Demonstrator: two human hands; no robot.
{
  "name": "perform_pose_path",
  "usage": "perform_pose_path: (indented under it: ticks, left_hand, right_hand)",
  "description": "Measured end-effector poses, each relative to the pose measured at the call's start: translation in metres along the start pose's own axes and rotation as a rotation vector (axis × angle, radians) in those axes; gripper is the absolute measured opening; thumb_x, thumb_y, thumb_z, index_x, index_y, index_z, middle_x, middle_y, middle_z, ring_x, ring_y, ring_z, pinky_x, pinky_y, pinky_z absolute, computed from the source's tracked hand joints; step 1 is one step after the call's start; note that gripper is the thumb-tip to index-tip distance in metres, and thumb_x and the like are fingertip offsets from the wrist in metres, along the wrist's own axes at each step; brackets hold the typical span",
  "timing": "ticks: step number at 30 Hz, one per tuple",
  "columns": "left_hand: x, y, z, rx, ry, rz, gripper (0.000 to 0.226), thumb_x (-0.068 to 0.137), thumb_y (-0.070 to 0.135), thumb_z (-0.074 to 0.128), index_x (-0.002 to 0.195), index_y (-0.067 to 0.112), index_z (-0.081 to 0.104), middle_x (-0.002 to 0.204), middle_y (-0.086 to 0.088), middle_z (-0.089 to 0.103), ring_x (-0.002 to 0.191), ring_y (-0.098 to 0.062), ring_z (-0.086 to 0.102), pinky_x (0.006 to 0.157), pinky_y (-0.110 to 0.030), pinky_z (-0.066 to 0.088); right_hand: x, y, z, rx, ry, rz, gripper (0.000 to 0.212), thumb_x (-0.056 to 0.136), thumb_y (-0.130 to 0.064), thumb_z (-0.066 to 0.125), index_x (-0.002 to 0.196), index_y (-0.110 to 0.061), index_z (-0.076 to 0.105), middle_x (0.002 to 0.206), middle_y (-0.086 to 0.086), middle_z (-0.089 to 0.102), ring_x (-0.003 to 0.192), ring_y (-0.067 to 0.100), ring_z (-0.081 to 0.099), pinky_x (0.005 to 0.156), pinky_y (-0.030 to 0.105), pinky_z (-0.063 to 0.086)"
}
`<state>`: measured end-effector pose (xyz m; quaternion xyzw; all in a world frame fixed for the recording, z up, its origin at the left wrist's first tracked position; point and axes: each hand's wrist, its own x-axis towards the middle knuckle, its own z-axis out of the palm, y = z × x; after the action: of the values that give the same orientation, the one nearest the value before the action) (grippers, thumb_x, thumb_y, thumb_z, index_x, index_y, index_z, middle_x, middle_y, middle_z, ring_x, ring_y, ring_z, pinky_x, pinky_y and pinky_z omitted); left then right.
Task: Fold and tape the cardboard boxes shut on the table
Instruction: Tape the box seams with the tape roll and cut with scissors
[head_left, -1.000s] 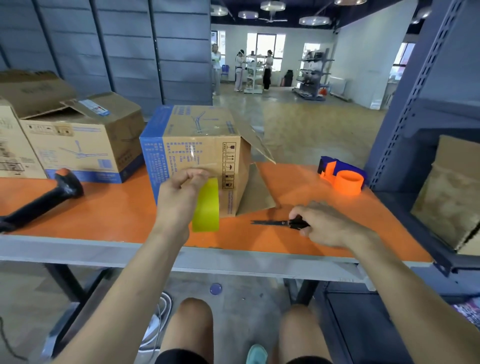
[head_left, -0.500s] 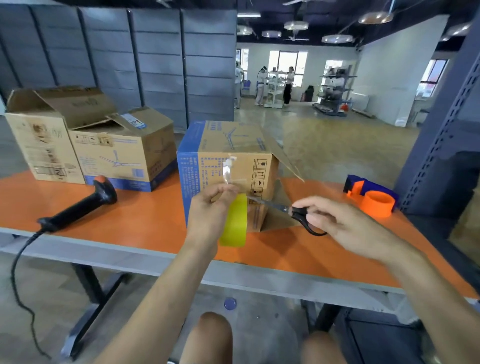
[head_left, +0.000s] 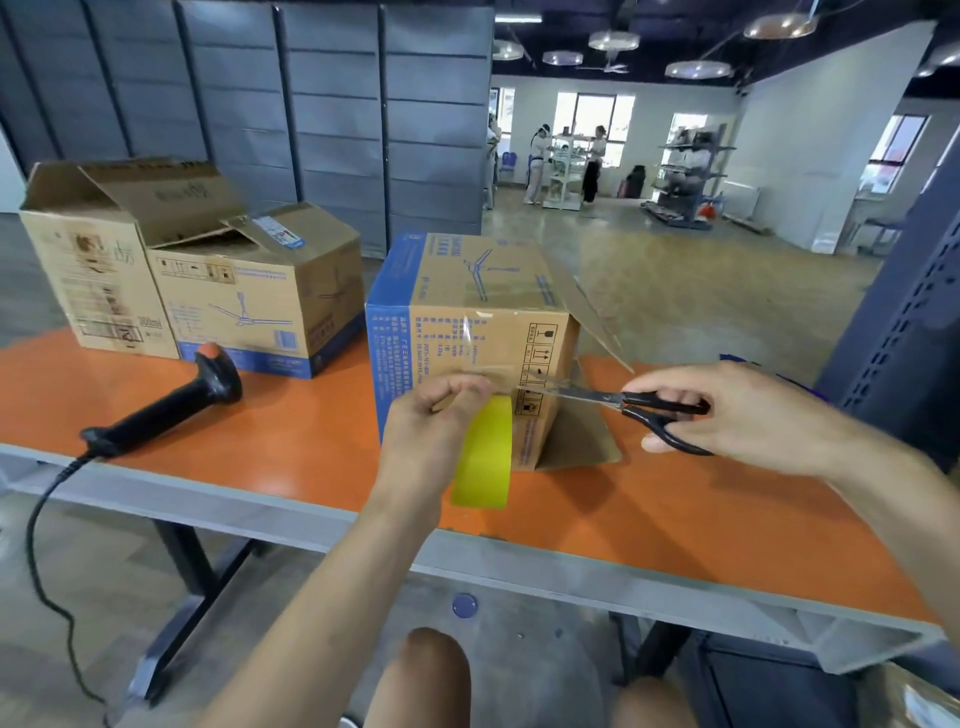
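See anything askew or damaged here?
Yes. The middle box has its right flap sticking open, and the clear tape on its front looks wrinkled. The far-left box has creased top flaps standing up. Left hand on the roll and right hand on the scissors look normal.

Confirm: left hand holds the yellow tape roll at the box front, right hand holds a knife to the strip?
No: the right hand holds black scissors, not a knife, as the head view shows. The left hand does hold the yellow tape roll at the box front.
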<state>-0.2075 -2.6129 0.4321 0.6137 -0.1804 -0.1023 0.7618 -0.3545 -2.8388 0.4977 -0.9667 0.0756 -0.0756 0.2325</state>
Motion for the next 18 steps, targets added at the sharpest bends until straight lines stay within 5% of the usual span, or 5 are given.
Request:
perform_pose_path:
  ticks: [8,14,18]
  left_hand:
    - [0.003,-0.003,-0.001,-0.028,-0.021,0.0,0.008,0.093,0.012,0.072,0.087,0.012,0.077,0.106,-0.013,0.076,0.107,-0.039,0.07,0.103,-0.062,0.048]
    - [0.003,-0.002,0.0,-0.009,-0.039,0.017,0.009,0.091,0.014,0.074,0.084,0.014,0.079,0.096,0.001,0.078,0.091,-0.011,0.071,0.082,-0.032,0.052]
    - [0.003,-0.001,0.0,-0.035,-0.043,-0.007,0.007,0.092,0.014,0.074,0.087,0.01,0.079,0.103,-0.01,0.077,0.106,-0.034,0.071,0.102,-0.054,0.052]
  right_hand:
    - [0.023,-0.013,-0.007,0.021,-0.075,-0.043,0.045,0.076,-0.044,0.083,0.109,-0.068,0.064,0.088,-0.016,0.073,0.082,0.008,0.065,0.085,0.04,0.052]
    - [0.032,-0.016,-0.013,0.061,-0.088,-0.075,0.046,0.076,-0.032,0.085,0.104,-0.064,0.069,0.079,-0.014,0.07,0.063,-0.001,0.053,0.059,0.011,0.04]
    - [0.035,-0.015,-0.014,0.058,-0.085,-0.065,0.045,0.073,-0.034,0.086,0.101,-0.065,0.069,0.078,-0.009,0.068,0.061,0.0,0.05,0.057,0.013,0.037]
